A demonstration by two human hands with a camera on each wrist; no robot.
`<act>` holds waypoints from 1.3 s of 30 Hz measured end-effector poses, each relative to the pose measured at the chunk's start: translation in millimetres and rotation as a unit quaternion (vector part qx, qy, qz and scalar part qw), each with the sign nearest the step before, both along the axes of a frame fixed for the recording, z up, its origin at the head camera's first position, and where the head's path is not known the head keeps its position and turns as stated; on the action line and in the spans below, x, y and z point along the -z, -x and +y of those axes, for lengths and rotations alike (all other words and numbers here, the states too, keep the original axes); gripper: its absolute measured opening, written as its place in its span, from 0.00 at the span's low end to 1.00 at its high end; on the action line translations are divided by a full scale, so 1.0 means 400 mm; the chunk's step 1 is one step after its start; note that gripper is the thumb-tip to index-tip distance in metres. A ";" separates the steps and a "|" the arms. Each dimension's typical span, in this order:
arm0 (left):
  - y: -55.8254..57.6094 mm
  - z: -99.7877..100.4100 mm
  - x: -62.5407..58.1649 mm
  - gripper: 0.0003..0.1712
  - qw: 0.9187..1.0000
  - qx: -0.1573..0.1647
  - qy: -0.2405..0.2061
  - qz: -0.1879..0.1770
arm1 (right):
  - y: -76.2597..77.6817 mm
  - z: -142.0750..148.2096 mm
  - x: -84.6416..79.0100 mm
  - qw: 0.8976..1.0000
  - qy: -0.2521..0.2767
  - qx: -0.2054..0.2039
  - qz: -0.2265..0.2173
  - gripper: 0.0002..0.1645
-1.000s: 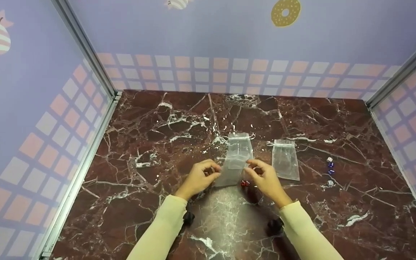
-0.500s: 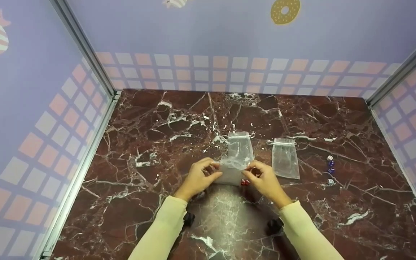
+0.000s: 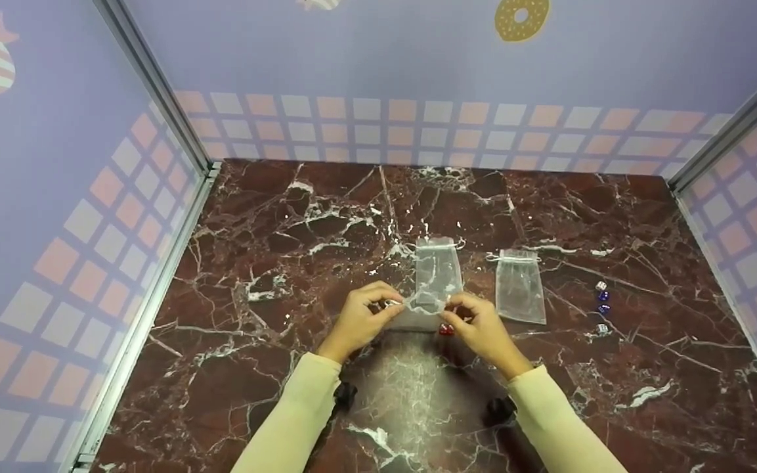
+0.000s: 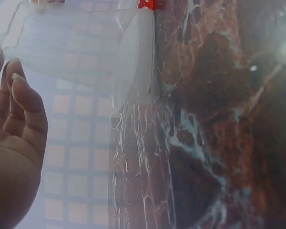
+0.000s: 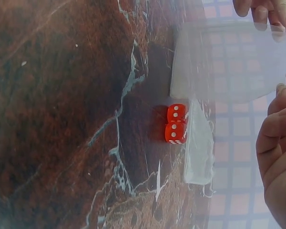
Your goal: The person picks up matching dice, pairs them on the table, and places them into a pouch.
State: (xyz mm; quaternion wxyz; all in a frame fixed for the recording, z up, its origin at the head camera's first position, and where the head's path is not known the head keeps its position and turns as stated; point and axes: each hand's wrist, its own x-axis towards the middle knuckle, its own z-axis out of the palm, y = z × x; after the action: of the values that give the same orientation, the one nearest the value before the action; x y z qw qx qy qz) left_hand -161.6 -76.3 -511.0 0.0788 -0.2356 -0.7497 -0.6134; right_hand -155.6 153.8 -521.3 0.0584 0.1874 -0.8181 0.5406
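Note:
A sheer white drawstring bag (image 3: 411,320) hangs upright between both hands. My left hand (image 3: 366,320) pinches one side of its mouth; my right hand (image 3: 481,326) pinches the other. In the left wrist view the see-through bag (image 4: 81,43) stretches away from the fingers of my left hand (image 4: 19,124), its lower end near the tabletop. Two red dice (image 5: 176,125) lie side by side on the table beside the bag's lower end, below my right hand (image 5: 281,148). A second sheer bag (image 3: 438,266) lies flat just behind the held one.
To the right lies a third sheer bag (image 3: 520,289). Farther right, a column of dice holds a white die (image 3: 601,286), blue dice (image 3: 605,296) and another pale die (image 3: 602,330). Patterned wall panels (image 3: 365,125) enclose the marbled table (image 3: 273,368) at the back and sides.
The held bag's upper edge has come down and toward me, and its mouth now shows as a wavy, parted rim. Both hands stay nearly in place, still pinching it. The dice have not moved.

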 end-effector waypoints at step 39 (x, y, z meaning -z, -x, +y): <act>-0.001 -0.002 0.010 0.05 1.000 -0.018 -0.001 0.022 | 0.041 0.082 0.165 0.985 -0.151 -0.005 -0.081 0.11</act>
State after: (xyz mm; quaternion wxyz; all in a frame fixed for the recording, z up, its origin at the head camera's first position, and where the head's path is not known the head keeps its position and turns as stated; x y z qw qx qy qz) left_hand -161.1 -77.2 -515.2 0.1062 -0.2358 -0.7515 -0.6070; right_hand -172.0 186.7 -587.4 -0.0394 0.1538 -0.8912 0.4248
